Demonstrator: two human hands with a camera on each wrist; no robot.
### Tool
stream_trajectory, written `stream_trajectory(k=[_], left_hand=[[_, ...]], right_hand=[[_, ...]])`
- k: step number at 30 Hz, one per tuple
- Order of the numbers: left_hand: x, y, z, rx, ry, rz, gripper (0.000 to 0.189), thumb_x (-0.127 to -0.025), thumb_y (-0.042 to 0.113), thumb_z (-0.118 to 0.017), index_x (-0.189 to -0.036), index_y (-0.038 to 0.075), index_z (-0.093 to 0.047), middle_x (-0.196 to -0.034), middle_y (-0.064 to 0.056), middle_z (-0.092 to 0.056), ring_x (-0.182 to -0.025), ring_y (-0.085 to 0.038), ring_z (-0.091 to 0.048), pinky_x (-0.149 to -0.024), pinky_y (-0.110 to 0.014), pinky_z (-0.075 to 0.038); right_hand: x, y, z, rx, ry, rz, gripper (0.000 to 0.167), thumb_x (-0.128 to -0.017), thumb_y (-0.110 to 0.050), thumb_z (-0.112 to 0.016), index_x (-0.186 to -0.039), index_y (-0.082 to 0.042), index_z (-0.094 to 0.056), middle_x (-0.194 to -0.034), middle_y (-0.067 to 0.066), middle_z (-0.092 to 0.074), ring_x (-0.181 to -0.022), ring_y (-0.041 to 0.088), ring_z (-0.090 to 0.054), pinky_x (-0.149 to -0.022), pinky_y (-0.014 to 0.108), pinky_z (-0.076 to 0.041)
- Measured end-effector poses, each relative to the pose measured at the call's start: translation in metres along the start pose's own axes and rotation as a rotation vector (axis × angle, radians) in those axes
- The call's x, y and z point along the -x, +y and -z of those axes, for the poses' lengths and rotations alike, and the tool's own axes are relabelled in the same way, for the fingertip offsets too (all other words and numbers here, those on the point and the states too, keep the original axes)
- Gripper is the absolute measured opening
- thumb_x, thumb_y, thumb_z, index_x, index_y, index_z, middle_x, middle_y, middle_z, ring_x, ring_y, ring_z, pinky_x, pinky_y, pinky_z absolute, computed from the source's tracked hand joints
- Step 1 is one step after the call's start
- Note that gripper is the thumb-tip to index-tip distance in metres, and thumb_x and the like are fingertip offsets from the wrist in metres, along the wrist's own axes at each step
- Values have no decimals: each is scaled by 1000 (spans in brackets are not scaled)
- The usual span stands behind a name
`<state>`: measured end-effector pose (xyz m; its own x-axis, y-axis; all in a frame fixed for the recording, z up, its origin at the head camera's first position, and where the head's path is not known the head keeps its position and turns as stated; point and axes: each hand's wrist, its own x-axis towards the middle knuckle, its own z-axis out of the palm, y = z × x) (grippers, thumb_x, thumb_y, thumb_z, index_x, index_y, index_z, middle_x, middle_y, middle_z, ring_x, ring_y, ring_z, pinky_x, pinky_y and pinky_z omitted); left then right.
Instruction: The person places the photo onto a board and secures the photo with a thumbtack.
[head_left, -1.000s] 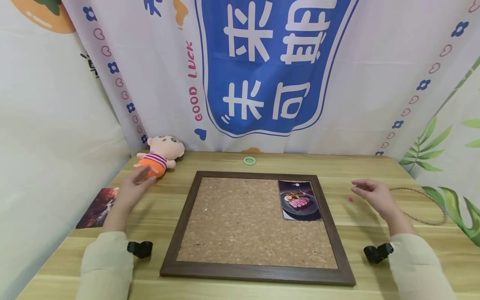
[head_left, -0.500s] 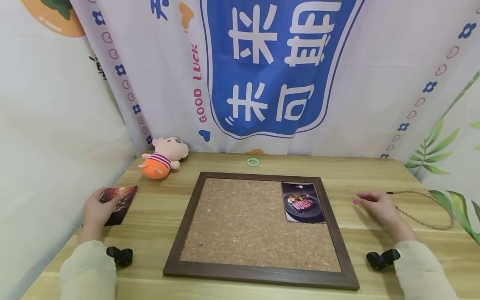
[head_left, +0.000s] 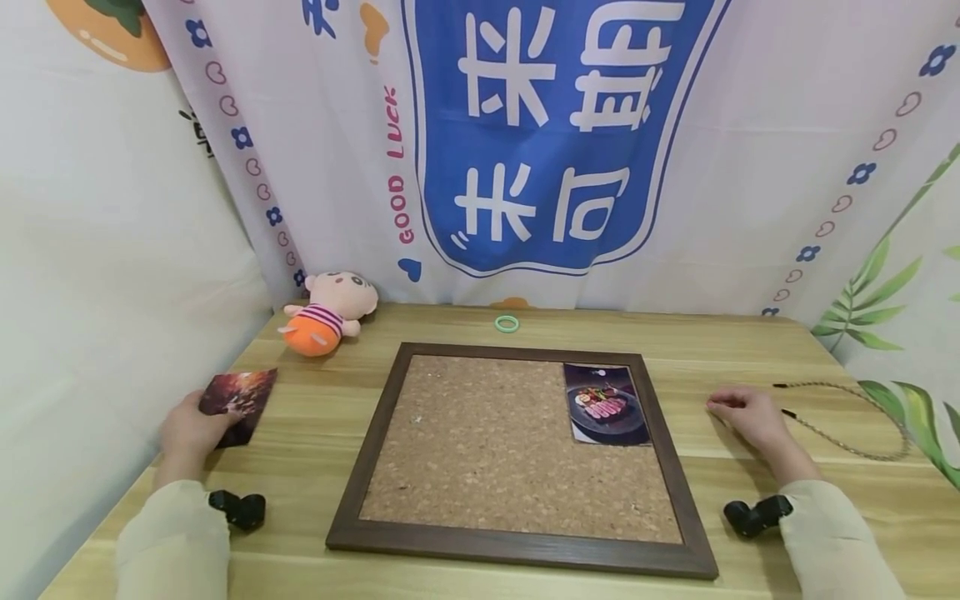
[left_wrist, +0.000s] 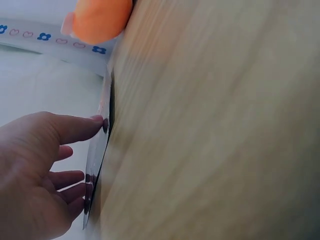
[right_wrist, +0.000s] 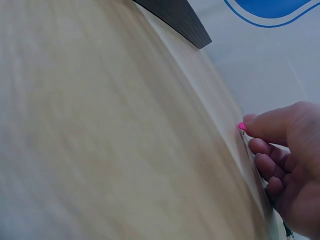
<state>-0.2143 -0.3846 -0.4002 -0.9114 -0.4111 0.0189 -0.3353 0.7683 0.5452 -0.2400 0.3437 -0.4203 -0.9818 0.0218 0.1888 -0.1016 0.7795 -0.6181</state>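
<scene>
Board (head_left: 517, 467): speckled cork in a brown, straight-edged frame (head_left: 517, 547), middle of my head view
Photo (head_left: 251, 387): thin, glossy, left of that view
Left hand (head_left: 191, 429): I see thumb and fingertips spread apart, touching the photo; whether they grip it I can't tell
Pin (right_wrist: 242, 126): round pink head, right of the head view
Right hand (head_left: 753, 417): thumb and forefinger pinch the pin at their tips

Head view looks forward and down; close wrist views skim the table (left_wrist: 210, 120), left's sharing the doll (left_wrist: 101, 21), upper left.
</scene>
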Motion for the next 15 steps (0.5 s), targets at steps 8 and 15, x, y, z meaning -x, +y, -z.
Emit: stream_trajectory(k=[8, 15], left_hand=[[3, 4, 0, -102, 9, -27, 66, -73, 28, -62, -115, -16, -36, -111, -39, -37, -96, -51, -36, -81, -53, -29], [4, 10, 0, -138, -42, 16, 79, -71, 40, -64, -122, -12, -32, -117, -38, -33, -98, -53, -32, -80, -54, -25]], right_hand=[[0, -1, -3, 34, 11, 6, 21, -82, -17, -59, -90, 2, -64, -83, 13, -60, -71, 17, -50, -58, 30, -39], [0, -1, -3, 35, 24, -4, 21, -84, -17, -56, -90, 1, -64, -86, 15, -60, -75, 22, -51, -61, 31, -37]])
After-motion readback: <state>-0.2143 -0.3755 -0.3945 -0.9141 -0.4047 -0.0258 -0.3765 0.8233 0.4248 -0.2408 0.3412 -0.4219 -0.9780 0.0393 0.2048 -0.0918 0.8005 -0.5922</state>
